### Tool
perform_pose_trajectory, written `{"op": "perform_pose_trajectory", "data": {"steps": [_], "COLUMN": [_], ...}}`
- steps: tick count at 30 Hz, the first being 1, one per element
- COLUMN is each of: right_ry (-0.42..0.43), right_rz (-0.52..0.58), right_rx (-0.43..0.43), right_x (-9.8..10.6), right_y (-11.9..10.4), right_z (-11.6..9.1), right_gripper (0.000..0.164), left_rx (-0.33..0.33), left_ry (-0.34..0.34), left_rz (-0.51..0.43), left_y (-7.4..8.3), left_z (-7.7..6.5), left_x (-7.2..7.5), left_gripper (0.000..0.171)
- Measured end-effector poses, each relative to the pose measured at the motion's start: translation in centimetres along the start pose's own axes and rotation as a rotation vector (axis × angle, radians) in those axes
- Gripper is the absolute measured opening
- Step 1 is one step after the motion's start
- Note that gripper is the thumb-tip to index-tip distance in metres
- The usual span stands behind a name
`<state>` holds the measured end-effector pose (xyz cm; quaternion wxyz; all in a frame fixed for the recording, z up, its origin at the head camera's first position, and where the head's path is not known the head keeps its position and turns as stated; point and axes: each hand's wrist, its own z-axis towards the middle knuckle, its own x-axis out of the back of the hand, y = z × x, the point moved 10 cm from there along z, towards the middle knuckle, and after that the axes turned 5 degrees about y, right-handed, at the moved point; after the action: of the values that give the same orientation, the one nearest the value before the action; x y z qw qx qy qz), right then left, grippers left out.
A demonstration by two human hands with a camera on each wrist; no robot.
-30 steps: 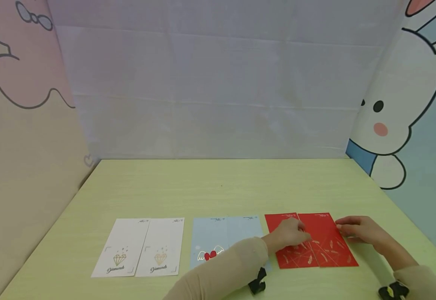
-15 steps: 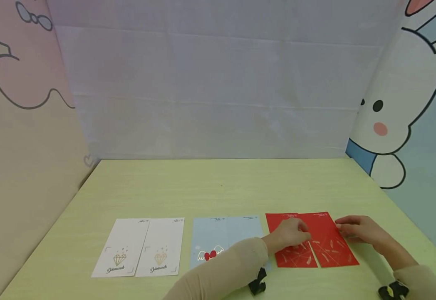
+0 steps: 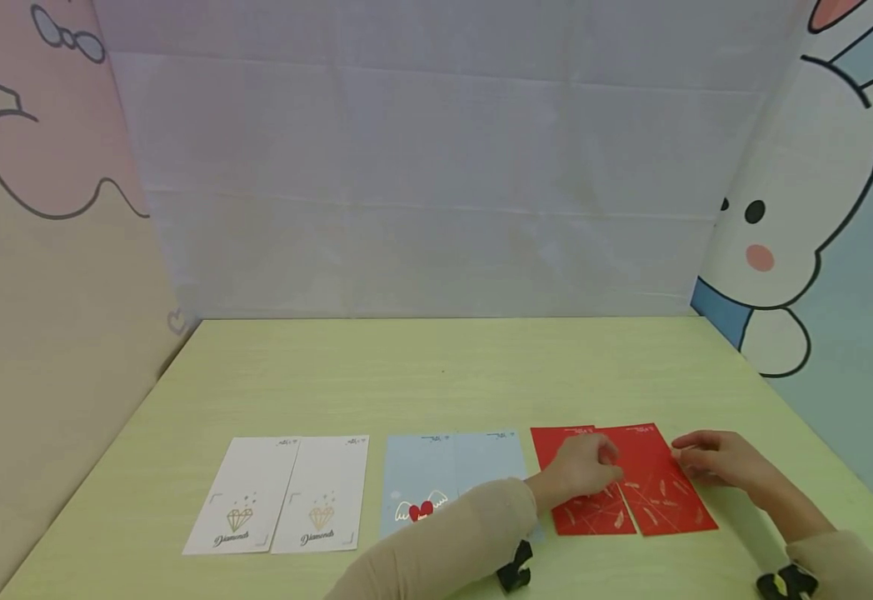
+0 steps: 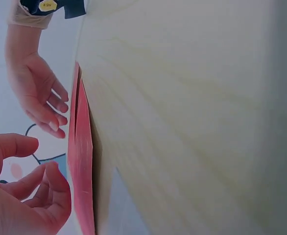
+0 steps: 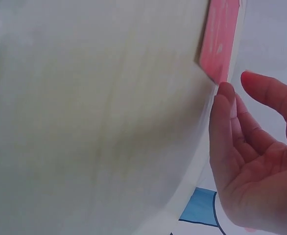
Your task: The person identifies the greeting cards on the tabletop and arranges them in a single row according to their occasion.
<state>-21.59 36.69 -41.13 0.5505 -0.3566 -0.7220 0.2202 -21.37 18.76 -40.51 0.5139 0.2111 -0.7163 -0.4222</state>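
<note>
Two red cards with gold line prints lie side by side in the head view. My left hand (image 3: pixel 581 468) hovers low over the left red card (image 3: pixel 594 518) and its border with the right red card (image 3: pixel 661 483). In the left wrist view, the left hand's thumb and loosely bent fingers stand apart with nothing between them. My right hand (image 3: pixel 720 458) is beside the right card, fingertips right at its right edge. The right wrist view shows those fingers extended near the red card's corner, the thumb (image 5: pixel 268 93) apart from them. Between the two cards' lower parts runs a narrow wedge-shaped gap.
Two light blue cards (image 3: pixel 417 467) with a winged red heart print lie left of the red ones, partly behind my left sleeve (image 3: pixel 451 537). Farther left are two white cards (image 3: pixel 320 492) printed with diamonds. A white sheet (image 3: pixel 436 183) hangs behind the table (image 3: pixel 436 358).
The right red card has turned slightly counterclockwise, so its top meets the left card and a gap shows between their lower edges. Both hands have stayed almost in place.
</note>
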Motion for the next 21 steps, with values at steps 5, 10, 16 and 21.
{"op": "perform_pose_trajectory", "data": {"steps": [5, 10, 16, 21], "right_ry": [-0.02, -0.055, -0.026, 0.0], "right_rz": [-0.029, -0.109, -0.261, -0.314], "right_rx": [0.02, 0.114, 0.23, 0.27], "right_x": [-0.3, -0.9, -1.2, -1.3], "right_y": [-0.2, -1.0, -2.0, -2.5], "right_z": [-0.1, -0.4, -0.8, -0.9], "right_gripper": [0.049, 0.051, 0.059, 0.059], "left_rx": [-0.218, -0.311, -0.289, -0.265], "left_ry": [0.031, 0.032, -0.033, -0.089], "left_rz": [0.362, 0.744, 0.903, 0.892], "left_y": [1.8, 1.7, 0.4, -0.2], "left_z": [-0.5, -1.1, -1.2, -1.3], "left_x": [1.0, 1.8, 1.9, 1.7], "left_gripper": [0.032, 0.049, 0.046, 0.05]}}
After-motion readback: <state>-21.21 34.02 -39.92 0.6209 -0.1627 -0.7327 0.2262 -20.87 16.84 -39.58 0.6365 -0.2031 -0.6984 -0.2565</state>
